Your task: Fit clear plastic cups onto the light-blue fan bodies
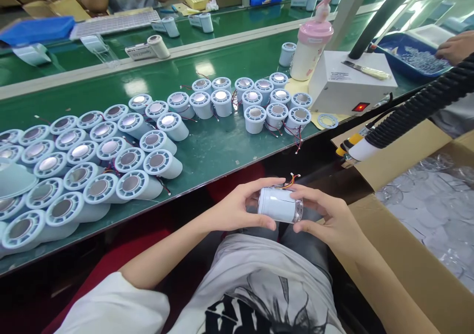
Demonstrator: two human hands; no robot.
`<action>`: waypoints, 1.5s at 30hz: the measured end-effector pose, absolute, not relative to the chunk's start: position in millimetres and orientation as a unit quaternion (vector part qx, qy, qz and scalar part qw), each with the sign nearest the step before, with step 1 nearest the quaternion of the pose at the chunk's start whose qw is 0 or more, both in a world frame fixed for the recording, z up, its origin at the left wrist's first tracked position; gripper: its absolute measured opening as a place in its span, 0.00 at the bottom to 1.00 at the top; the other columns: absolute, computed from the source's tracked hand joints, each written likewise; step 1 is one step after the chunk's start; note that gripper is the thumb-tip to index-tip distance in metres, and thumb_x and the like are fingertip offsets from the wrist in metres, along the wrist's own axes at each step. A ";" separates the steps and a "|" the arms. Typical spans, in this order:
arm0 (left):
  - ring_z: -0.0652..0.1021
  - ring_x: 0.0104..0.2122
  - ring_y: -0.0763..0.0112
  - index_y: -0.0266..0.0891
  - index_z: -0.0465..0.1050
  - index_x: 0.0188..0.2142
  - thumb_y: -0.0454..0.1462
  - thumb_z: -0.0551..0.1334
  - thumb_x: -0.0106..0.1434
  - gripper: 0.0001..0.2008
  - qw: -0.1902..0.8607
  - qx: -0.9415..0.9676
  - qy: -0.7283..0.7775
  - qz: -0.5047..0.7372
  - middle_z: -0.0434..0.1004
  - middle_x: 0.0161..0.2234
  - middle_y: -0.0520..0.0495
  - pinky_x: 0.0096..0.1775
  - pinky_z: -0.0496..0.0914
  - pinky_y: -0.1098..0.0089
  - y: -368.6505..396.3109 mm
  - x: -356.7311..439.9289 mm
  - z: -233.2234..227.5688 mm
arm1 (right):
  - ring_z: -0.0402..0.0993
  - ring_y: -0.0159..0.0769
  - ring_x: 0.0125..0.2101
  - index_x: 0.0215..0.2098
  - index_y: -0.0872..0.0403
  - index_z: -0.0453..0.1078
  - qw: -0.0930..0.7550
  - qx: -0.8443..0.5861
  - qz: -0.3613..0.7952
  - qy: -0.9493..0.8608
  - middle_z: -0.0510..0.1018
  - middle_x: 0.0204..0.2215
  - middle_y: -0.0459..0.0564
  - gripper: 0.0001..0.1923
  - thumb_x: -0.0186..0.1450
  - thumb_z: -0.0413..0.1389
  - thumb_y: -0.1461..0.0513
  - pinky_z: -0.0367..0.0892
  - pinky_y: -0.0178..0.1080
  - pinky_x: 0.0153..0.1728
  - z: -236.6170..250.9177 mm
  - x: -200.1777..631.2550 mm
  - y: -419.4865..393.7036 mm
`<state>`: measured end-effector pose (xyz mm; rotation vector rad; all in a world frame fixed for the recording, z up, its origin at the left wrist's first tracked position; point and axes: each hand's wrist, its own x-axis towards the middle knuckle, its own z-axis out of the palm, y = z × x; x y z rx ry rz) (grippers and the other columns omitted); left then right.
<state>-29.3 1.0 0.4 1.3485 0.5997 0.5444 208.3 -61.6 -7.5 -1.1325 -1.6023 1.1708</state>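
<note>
White cylinder (279, 205) between both hands' grip

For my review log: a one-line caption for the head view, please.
Both hands, left hand and right hand, hold a white cylinder over the lap, beside a green bench lined with similar units.

Housings (111, 161) on bench (222, 146), cardboard box (407, 255) right, perhaps lenses inside

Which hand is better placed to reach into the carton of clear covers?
Right, probably. The right hand holds the white cylinder's clear end, beside the open carton. The left hand is across from it.
</note>
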 end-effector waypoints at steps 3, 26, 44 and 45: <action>0.72 0.59 0.54 0.48 0.69 0.61 0.35 0.77 0.49 0.40 0.681 0.641 0.239 0.260 0.70 0.61 0.41 0.56 0.71 0.60 0.6 -31.0 2.6 | 0.77 0.35 0.49 0.51 0.39 0.73 0.419 -0.440 0.516 -0.604 0.79 0.49 0.42 0.23 0.59 0.69 0.61 0.75 0.34 0.51 -8.0 209.4 -62.3; 0.70 0.61 0.56 0.50 0.66 0.63 0.34 0.76 0.51 0.41 0.599 0.723 0.205 0.277 0.70 0.61 0.42 0.58 0.69 0.61 -3.4 -36.0 1.6 | 0.77 0.30 0.30 0.45 0.50 0.71 0.429 -0.430 0.696 -0.385 0.79 0.33 0.45 0.20 0.61 0.66 0.49 0.76 0.30 0.29 -7.0 197.1 -66.8; 0.67 0.63 0.50 0.50 0.68 0.61 0.37 0.76 0.51 0.38 0.562 0.749 0.179 0.301 0.67 0.63 0.39 0.62 0.63 0.53 -4.4 -34.9 0.9 | 0.71 0.30 0.12 0.32 0.55 0.68 0.304 -0.465 0.792 -0.254 0.77 0.16 0.48 0.32 0.59 0.54 0.34 0.62 0.26 0.10 -0.5 182.6 -64.3; 0.68 0.63 0.51 0.49 0.69 0.61 0.37 0.75 0.52 0.38 0.564 0.747 0.183 0.299 0.67 0.63 0.39 0.60 0.66 0.54 -5.4 -34.7 1.5 | 0.70 0.29 0.12 0.31 0.55 0.69 0.293 -0.458 0.801 -0.250 0.77 0.16 0.49 0.33 0.58 0.54 0.33 0.61 0.25 0.10 0.1 182.9 -63.8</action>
